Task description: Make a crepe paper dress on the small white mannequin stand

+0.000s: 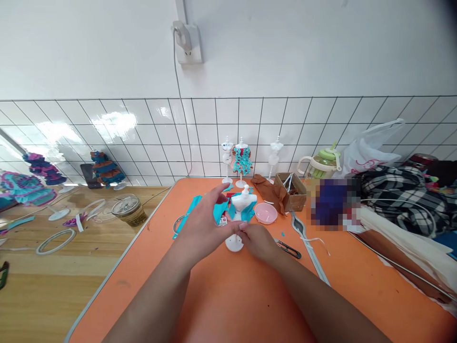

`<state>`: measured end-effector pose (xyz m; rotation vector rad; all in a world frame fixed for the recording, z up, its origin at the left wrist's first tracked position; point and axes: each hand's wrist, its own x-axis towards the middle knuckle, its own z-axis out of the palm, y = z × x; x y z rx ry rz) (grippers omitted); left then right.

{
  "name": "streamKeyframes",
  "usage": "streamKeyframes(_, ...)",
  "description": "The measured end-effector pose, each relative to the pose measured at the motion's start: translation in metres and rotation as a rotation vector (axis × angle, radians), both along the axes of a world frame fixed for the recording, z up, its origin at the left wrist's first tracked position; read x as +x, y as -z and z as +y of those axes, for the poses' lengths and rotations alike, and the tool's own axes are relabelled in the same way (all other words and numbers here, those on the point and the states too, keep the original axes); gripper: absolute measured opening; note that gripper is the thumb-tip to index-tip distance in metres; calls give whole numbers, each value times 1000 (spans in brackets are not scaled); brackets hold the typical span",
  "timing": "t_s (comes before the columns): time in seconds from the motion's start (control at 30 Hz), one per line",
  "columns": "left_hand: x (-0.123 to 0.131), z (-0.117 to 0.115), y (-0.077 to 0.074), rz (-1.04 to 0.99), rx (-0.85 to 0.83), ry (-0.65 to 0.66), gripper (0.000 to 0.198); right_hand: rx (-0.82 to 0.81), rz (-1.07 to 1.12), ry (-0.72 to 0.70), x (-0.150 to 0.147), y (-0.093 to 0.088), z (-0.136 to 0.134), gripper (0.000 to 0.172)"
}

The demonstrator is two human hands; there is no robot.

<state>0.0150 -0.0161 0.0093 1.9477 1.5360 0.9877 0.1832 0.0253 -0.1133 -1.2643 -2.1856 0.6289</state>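
Note:
A small white dress form (243,201) stands upright on its round base in front of me, with turquoise material behind its torso. My right hand (260,242) is closed at the form's lower body, thumb and fingers pressed together there. Beside it, my left hand (205,220) has its fingers raised and apart, and its thumb reaches across the form to the right thumb. Turquoise sheets (220,209) lie behind the left hand, partly hidden by it. To the right of the form is a pink dish (266,213).
Small dress forms (274,155) stand by the tiled wall, one dressed in turquoise ruffles (243,161). On the right are a cardboard box (295,202), black-handled snips (289,249), a grey zipper (311,252) and a green bottle (326,162). A lidded jar (129,209) is on the wooden table at left.

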Motion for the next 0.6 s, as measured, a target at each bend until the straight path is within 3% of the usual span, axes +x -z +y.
streamKeyframes(0.17, -21, 14, 8, 303, -35, -127, 59, -109, 53, -48, 20, 17, 22, 25)
streamKeyframes(0.23, -26, 23, 18, 392, -123, -90, 48, -125, 74, -66, 20, 26, 25, 27)
streamKeyframes(0.33, -23, 40, 43, 496, -382, 125, 38, -122, 101, -82, 17, 32, 23, 29)
streamKeyframes(0.4, -13, 51, 65, 502, -412, 231, 41, -105, 111, -88, 19, 32, 23, 27)
streamKeyframes(0.53, 12, 64, 105, 385, -355, 283, 71, 28, 34, 47, 37, 27, 29, 29)
streamKeyframes(0.6, 18, 68, 118, 362, -403, 292, 67, 86, -9, 164, 44, 28, 33, 35)
